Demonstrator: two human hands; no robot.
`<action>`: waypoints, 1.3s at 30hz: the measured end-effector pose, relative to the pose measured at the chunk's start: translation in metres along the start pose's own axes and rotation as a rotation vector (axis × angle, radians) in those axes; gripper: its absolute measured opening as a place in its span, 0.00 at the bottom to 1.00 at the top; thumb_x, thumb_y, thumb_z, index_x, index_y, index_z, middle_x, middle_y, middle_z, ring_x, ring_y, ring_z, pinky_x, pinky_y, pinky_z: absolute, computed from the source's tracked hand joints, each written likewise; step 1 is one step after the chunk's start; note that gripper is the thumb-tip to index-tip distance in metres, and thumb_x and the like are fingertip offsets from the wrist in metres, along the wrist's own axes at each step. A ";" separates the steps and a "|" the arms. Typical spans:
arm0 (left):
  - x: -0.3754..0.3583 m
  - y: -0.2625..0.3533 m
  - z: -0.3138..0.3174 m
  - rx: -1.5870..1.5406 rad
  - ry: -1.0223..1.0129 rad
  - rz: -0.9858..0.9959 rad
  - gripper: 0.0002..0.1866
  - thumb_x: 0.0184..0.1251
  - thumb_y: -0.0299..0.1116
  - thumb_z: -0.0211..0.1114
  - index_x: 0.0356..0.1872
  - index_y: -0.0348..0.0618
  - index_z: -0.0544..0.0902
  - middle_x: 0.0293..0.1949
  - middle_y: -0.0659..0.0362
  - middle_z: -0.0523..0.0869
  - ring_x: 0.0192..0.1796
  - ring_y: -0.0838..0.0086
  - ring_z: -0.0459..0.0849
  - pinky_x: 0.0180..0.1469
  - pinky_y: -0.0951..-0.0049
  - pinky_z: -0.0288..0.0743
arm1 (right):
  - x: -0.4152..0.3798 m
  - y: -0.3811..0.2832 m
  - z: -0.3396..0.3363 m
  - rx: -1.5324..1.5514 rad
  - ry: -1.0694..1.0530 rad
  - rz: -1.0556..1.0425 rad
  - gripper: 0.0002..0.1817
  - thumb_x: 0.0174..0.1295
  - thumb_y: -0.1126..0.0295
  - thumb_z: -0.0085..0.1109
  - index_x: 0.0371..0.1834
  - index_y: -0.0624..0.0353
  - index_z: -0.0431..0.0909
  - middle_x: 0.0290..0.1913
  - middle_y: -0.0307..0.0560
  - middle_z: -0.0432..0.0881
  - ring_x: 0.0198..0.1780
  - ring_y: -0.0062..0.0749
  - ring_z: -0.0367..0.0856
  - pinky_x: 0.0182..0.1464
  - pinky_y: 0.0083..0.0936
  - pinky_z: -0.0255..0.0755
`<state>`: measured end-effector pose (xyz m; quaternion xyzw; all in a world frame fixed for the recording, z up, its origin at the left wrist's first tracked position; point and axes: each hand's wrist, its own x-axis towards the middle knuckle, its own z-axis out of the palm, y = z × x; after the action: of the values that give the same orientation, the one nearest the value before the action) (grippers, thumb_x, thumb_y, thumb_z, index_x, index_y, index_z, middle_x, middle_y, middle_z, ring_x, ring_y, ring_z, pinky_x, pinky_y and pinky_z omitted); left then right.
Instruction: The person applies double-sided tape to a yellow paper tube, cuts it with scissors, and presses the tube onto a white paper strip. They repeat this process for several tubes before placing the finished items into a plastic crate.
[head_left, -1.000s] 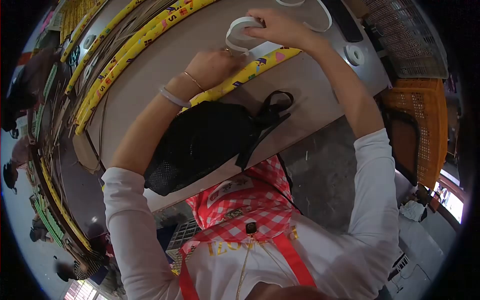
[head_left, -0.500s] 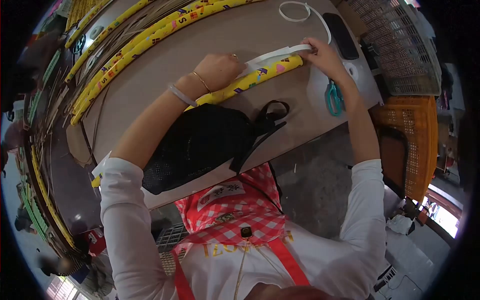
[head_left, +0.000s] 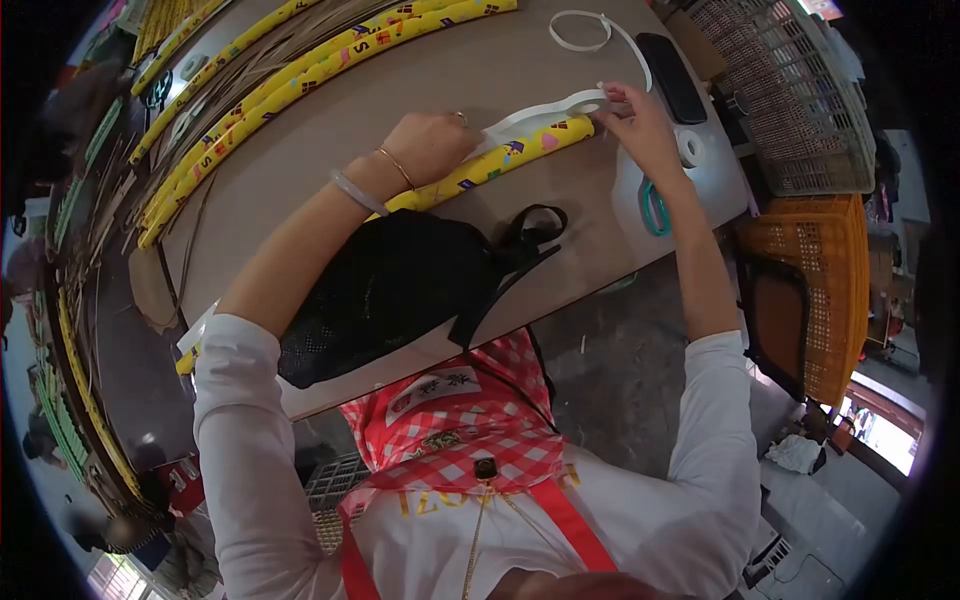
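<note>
A yellow printed roll (head_left: 500, 165) lies slantwise on the table, its right end near my right hand. A narrow white strip (head_left: 535, 113) runs along its upper side, curving and standing slightly off the roll. My left hand (head_left: 433, 150) is closed over the roll and the strip's left part, with its fingertips hidden. At the roll's right end, my right hand (head_left: 637, 118) pinches the strip between thumb and fingers. From there the strip goes on to a loose loop (head_left: 580, 32) on the tabletop. A black mesh bag (head_left: 400, 290) lies under my left forearm.
Teal-handled scissors (head_left: 655, 208), a white tape roll (head_left: 690, 148) and a black phone-like slab (head_left: 670, 78) lie to the right. Long yellow printed rolls (head_left: 300, 85) fill the back left. Grey (head_left: 810, 110) and orange crates (head_left: 815, 300) stand beyond the table's right edge.
The strip was nearly straight between my hands; now it is slack and bends up near my right hand. My right hand's fingers have shifted slightly left. The whole view has shifted a little.
</note>
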<state>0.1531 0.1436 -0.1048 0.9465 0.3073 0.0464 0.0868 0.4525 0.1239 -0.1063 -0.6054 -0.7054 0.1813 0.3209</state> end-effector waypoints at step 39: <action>-0.015 0.006 -0.006 -0.059 -0.025 -0.071 0.14 0.65 0.43 0.52 0.35 0.50 0.84 0.32 0.53 0.83 0.38 0.59 0.82 0.40 0.62 0.76 | 0.016 -0.130 -0.037 -0.523 -0.973 0.314 0.35 0.49 0.32 0.53 0.21 0.60 0.78 0.11 0.36 0.66 0.13 0.22 0.68 0.15 0.20 0.61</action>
<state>0.1432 0.1308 -0.0985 0.9326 0.3379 0.0407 0.1201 0.3806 0.1087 0.0084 -0.6091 -0.6949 0.3040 -0.2317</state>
